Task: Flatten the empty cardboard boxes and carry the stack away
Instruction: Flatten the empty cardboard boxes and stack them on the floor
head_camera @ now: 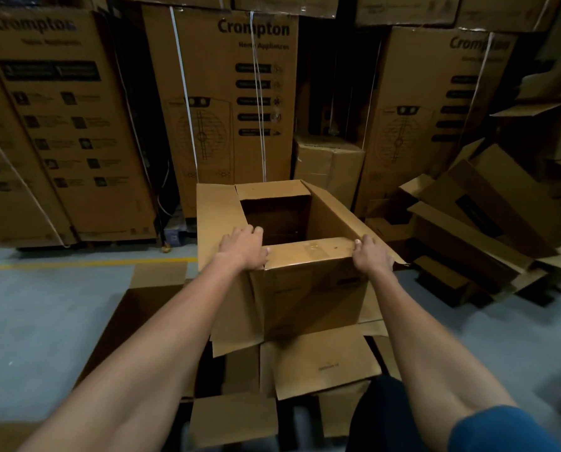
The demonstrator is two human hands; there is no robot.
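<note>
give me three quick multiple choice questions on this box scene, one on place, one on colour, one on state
1. Where do the hands grip the open box?
A. its near top corners
B. its bottom
C. its far flap

2. What colour is the line on the floor?
A. red
B. yellow
C. white

3. What state is the held box in?
A. taped shut
B. flattened
C. open and empty

Answers:
1 A, the left hand and right hand curl over the near rim.
2 B, a yellow stripe runs left of the box.
3 C, its flaps stand apart and the inside is bare.
</note>
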